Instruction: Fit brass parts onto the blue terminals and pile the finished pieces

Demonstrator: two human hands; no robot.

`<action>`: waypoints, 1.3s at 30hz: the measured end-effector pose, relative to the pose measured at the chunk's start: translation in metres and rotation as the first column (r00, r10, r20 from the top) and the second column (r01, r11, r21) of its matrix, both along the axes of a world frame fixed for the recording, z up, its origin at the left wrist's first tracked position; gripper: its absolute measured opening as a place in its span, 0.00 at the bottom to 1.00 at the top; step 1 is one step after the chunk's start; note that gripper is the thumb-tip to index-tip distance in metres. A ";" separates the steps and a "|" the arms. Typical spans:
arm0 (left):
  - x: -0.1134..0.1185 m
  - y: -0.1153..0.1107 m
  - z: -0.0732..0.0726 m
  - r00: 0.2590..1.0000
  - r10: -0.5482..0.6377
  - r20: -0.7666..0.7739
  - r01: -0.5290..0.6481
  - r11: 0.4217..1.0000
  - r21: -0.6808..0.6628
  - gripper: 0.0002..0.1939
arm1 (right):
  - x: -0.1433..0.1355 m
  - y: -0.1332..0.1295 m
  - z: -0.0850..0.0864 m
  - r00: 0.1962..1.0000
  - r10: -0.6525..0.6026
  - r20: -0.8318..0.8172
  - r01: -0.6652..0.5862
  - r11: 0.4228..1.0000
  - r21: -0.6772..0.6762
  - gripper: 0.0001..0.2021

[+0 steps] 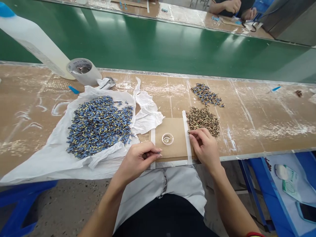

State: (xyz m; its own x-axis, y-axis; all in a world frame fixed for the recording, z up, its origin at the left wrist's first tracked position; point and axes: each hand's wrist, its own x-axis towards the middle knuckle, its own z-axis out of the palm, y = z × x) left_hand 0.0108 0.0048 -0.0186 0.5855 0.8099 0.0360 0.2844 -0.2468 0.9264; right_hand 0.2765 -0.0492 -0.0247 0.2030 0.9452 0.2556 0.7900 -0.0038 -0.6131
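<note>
Pinching with thumb and forefinger, the person's left hand (139,159) has its fingertips closed on a small bluish piece (158,153) above the near-left part of a cardboard pad (175,149). The right hand (206,146) is likewise drawn to a narrow pinch, with a tiny dark-and-gold piece (188,132) at its fingertips, over the pad's right-hand tape strip and just beside a brown-and-gold heap (203,120). Both pieces are mostly covered by the fingers, so which way they point, and how their long axes run, cannot be told.

Between the hands, a small round clear dish (168,139) sits on the pad; a thin sliver (171,136) lies across its right rim, tip outward to the right. Whether the dish holds liquid is unclear.

To the left, white paper (56,161) bears a broad pile of blue-and-yellow pieces (98,126), lying at all angles. A smaller mixed pile (207,95) lies beyond the brown-and-gold heap. At the far left, a tape roll (90,76) with something dark inside its ring stands touching or close to a tall white bottle (41,46).
</note>
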 end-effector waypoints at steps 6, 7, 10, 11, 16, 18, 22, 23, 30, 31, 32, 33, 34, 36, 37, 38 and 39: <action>0.001 0.000 0.002 1.000 0.004 -0.018 -0.004 1.000 0.014 0.04 | -0.015 0.005 -0.002 0.956 -0.252 0.151 0.257 0.966 -0.016 0.12; 0.001 0.000 0.002 1.000 0.006 -0.020 -0.006 1.000 0.018 0.04 | -0.017 0.006 -0.003 0.954 -0.247 0.169 0.255 0.967 -0.025 0.12; 0.000 -0.001 0.002 1.000 0.006 -0.014 -0.006 1.000 0.019 0.04 | -0.022 0.008 -0.005 0.950 -0.248 0.188 0.259 0.965 -0.035 0.09; 0.000 -0.001 0.002 1.000 0.004 -0.013 -0.004 1.000 0.016 0.03 | -0.023 0.009 -0.005 0.950 -0.247 0.192 0.259 0.965 -0.041 0.09; 0.001 0.000 0.004 1.000 -0.002 -0.006 0.002 1.000 0.012 0.03 | -0.022 0.012 -0.001 0.961 -0.220 0.170 0.234 0.970 -0.070 0.08; 0.001 -0.001 0.004 1.000 0.002 0.000 -0.002 1.000 0.012 0.03 | -0.020 0.012 0.001 0.968 -0.209 0.140 0.222 0.972 -0.082 0.08; 0.000 -0.002 0.005 1.000 0.001 -0.002 -0.001 1.000 0.014 0.03 | -0.016 0.014 0.000 0.967 -0.217 0.134 0.227 0.972 -0.060 0.10; 0.000 -0.002 0.005 1.000 -0.002 -0.006 0.002 1.000 0.017 0.02 | -0.016 0.014 0.000 0.965 -0.223 0.137 0.232 0.972 -0.049 0.11; -0.001 -0.001 0.002 1.000 -0.012 -0.013 0.012 1.000 0.022 0.02 | -0.021 0.021 0.000 0.952 -0.240 0.192 0.250 0.968 -0.031 0.11; -0.001 -0.001 0.002 1.000 -0.015 -0.013 0.016 1.000 0.023 0.02 | -0.021 0.022 -0.001 0.955 -0.239 0.176 0.247 0.968 -0.029 0.11; -0.001 -0.001 0.002 1.000 -0.017 -0.013 0.017 1.000 0.025 0.02 | -0.020 0.023 -0.002 0.960 -0.235 0.153 0.242 0.970 -0.025 0.11; -0.001 -0.001 0.002 1.000 -0.018 -0.015 0.018 0.999 0.026 0.02 | -0.019 0.024 -0.003 0.965 -0.229 0.127 0.234 0.972 -0.018 0.11; -0.001 -0.001 0.002 1.000 -0.017 -0.016 0.018 0.999 0.027 0.02 | -0.018 0.025 -0.004 0.970 -0.220 0.105 0.222 0.975 -0.013 0.10; -0.001 0.000 0.001 1.000 -0.015 -0.015 0.016 0.999 0.032 0.02 | -0.015 0.027 -0.005 0.977 -0.202 0.070 0.202 0.979 0.001 0.10; -0.001 -0.001 0.001 1.000 -0.014 -0.014 0.014 0.999 0.034 0.02 | -0.014 0.026 -0.004 0.980 -0.192 0.049 0.192 0.981 0.007 0.10; -0.001 -0.001 0.001 1.000 -0.012 -0.014 0.013 0.999 0.038 0.02 | -0.014 0.025 -0.003 0.983 -0.182 0.021 0.182 0.983 0.014 0.10; -0.001 -0.001 0.001 1.000 -0.012 -0.015 0.013 0.999 0.043 0.02 | -0.014 0.022 -0.001 0.985 -0.171 -0.016 0.171 0.985 0.020 0.10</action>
